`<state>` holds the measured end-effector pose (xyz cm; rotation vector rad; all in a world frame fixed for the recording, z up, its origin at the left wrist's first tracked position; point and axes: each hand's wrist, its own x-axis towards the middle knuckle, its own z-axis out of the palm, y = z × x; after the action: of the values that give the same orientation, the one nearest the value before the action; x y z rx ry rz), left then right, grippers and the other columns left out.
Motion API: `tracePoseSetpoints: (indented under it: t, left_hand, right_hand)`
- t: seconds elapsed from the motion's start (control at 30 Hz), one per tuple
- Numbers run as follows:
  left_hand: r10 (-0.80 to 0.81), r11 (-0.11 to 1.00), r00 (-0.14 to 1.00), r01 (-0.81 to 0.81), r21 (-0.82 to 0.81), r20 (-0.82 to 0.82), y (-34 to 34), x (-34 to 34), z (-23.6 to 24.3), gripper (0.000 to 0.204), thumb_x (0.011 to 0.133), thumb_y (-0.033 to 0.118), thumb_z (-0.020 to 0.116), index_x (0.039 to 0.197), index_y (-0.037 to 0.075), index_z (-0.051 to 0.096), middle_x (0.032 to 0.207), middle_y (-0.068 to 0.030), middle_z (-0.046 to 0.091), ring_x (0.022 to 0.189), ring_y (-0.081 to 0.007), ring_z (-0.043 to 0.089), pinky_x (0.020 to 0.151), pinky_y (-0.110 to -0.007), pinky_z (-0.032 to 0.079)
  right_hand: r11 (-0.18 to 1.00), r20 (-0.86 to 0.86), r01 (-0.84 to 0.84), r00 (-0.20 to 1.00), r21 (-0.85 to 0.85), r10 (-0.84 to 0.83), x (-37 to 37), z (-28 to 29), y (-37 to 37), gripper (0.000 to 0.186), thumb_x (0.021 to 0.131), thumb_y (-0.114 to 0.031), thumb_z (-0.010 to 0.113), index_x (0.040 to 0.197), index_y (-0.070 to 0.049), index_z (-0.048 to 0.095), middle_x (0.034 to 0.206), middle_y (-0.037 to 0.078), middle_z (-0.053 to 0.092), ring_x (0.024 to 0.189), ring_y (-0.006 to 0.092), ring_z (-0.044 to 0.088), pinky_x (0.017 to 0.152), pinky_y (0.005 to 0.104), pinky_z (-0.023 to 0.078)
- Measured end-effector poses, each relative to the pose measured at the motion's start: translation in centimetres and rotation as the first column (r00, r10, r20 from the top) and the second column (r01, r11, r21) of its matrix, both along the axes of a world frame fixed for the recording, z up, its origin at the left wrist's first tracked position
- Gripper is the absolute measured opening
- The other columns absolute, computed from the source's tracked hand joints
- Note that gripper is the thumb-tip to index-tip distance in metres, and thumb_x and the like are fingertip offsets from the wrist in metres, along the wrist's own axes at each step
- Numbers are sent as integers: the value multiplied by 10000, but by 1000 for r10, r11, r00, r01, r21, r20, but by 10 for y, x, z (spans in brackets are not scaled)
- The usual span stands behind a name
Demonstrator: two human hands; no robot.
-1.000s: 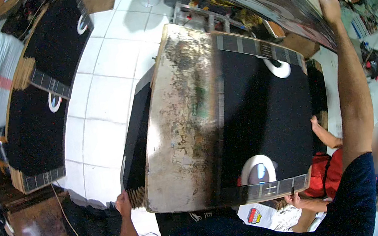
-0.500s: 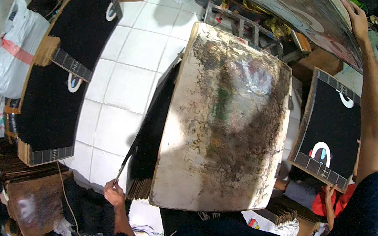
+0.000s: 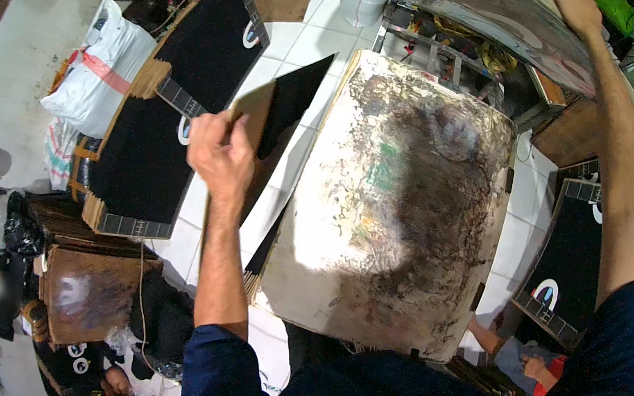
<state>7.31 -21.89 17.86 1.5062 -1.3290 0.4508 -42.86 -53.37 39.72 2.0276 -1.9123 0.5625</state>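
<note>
My left hand [image 3: 219, 155] is closed on the near edge of a thin board [image 3: 254, 112], brown along one side with a black face [image 3: 300, 93]. The board slants over the floor at the left of a large stained pale slab [image 3: 297, 284]. Paint smears and dark blotches cover the slab's top, directly in front of me. At the upper right, my right hand [image 3: 572, 4] grips the upper edge of a tilted screen-printing frame [image 3: 494, 4], raised beyond the slab. Pale, curved shapes show on the frame's mesh. My right fingertips lie over its rim.
Black printed panels [image 3: 161, 156] lie along the left, beside a white sack [image 3: 98, 71]. A pile of brown boards [image 3: 68, 275] is nearer. Another black panel [image 3: 562, 250] lies at the right, near a person [image 3: 520, 377]. Someone else [image 3: 95, 391] sits lower left. A metal rack [image 3: 431, 55] stands behind the slab.
My left hand has moved up and forward with the thin board, which now stands out from the slab's left side. My right hand stays on the screen frame. The view has shifted.
</note>
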Motion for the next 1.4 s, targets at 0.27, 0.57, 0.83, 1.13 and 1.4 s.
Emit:
tracePoseSetpoints:
  t: [0.27,0.57,0.83,1.13,1.4]
  left_hand:
    - [-304,952,913,287,104,272,150,-155,81,352,726,5,638,1047,51,772,758,-60,603,678,-222,534,635,-368,436]
    - [-971,157,229,813,560,-61,239,-357,-106,550,880,285,687,1362,36,601,1193,-102,570,1084,-257,552,941,-388,458]
    - [-87,849,991,127,513,-101,200,-150,-182,566,764,393,823,1142,-12,706,1069,-212,692,1064,-419,611,961,-551,457]
    - [540,684,717,-68,727,-441,257,45,-198,507,1072,363,521,863,-67,691,683,-171,637,647,-243,560,668,-445,460]
    - [377,761,461,340,553,-803,198,12,-196,403,1067,286,603,789,4,674,676,39,543,628,-90,442,575,-304,369]
  right_hand:
    - [999,14,-45,999,8,45,19,-12,31,1087,744,-956,491,1379,-89,661,1333,226,674,1238,380,652,1070,509,496]
    - [1000,17,0,1000,12,0,30,-20,57,1049,745,-961,490,1344,-124,693,1259,201,719,1192,354,683,1045,483,513]
    - [998,26,16,1000,61,-17,35,-16,68,1046,782,-927,507,1388,-87,657,1315,208,690,1244,349,650,1073,472,494]
    - [999,5,52,999,9,-52,39,-16,63,1050,760,-933,510,1367,-92,676,1329,218,680,1255,364,645,1064,471,499]
    - [994,49,34,998,-99,-29,50,-27,62,932,737,-887,606,1078,-38,783,1050,249,752,1044,386,725,922,478,563]
